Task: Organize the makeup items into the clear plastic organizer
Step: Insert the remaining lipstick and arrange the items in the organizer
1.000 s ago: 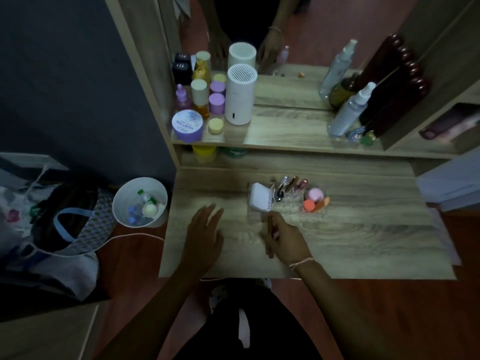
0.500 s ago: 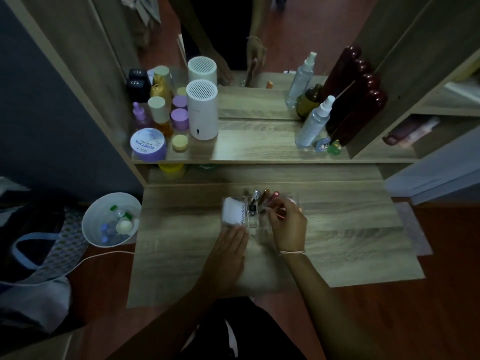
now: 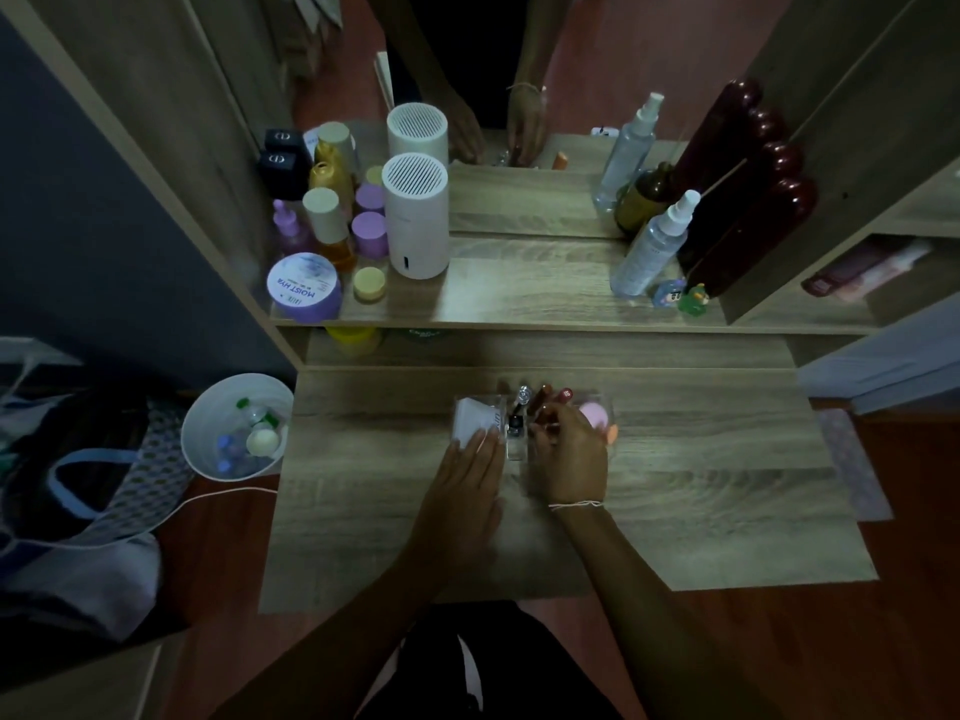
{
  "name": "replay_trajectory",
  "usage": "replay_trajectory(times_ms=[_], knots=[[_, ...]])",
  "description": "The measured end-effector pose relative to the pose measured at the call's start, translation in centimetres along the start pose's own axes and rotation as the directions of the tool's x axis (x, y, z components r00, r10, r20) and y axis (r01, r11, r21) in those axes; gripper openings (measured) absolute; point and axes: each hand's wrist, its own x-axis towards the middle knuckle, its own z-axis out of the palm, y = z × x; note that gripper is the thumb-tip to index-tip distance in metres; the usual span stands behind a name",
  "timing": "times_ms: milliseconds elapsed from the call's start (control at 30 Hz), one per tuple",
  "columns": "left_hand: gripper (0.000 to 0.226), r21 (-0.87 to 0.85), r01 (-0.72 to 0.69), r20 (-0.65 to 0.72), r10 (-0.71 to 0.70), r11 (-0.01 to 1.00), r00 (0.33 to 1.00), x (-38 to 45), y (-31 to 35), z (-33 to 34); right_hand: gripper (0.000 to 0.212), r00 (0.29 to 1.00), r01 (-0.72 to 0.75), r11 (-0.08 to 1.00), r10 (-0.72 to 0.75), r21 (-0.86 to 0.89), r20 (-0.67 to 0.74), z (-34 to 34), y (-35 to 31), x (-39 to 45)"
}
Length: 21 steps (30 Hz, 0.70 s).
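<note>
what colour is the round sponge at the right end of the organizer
Pink. The sponge shows in the head view, in the organizer just beyond the right hand.

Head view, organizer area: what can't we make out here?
- Right hand: covers the clear organizer's middle slots; whether its fingers grip anything is hidden.
- Left hand: hides the organizer's near-left corner.
- White box: label too dim and small to read.

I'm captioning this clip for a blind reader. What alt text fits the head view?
Two hands work at a clear plastic organizer on a wooden vanity table: the left hand steadies it, the right hand reaches in among upright lipsticks.
</note>
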Motion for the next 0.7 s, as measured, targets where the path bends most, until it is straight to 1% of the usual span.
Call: replay_trajectory(times_ms=[100,167,467,600,700], knots=[[0.066,-0.003,0.008,0.001,-0.008,1.0,1.0,0.6,0.0,0.0,0.016,0.999,-0.048,0.999,0.048,0.005,0.013,0.3,0.1,-0.2],[0.068,0.002,0.013,0.004,-0.013,1.0,1.0,0.7,0.0,0.0,0.016,0.998,-0.056,0.998,0.056,-0.002,0.013,0.3,0.2,-0.2],[0.066,0.004,0.0,-0.005,0.0,1.0,1.0,0.7,0.0,-0.3,0.013,1.0,-0.013,1.0,0.012,-0.01,-0.012,0.3,0.8,-0.6],[0.067,0.04,0.001,0.026,-0.002,0.999,1.0,0.9,0.3,-0.8,0.018,1.0,-0.014,1.0,0.014,-0.002,-0.005,0.5,1.3,-0.9],[0.066,0.011,0.0,0.018,0.0,1.0,1.0,0.8,0.4,-0.9,0.019,1.0,-0.007,1.0,0.007,0.016,-0.01,0.3,1.4,-1.3]])
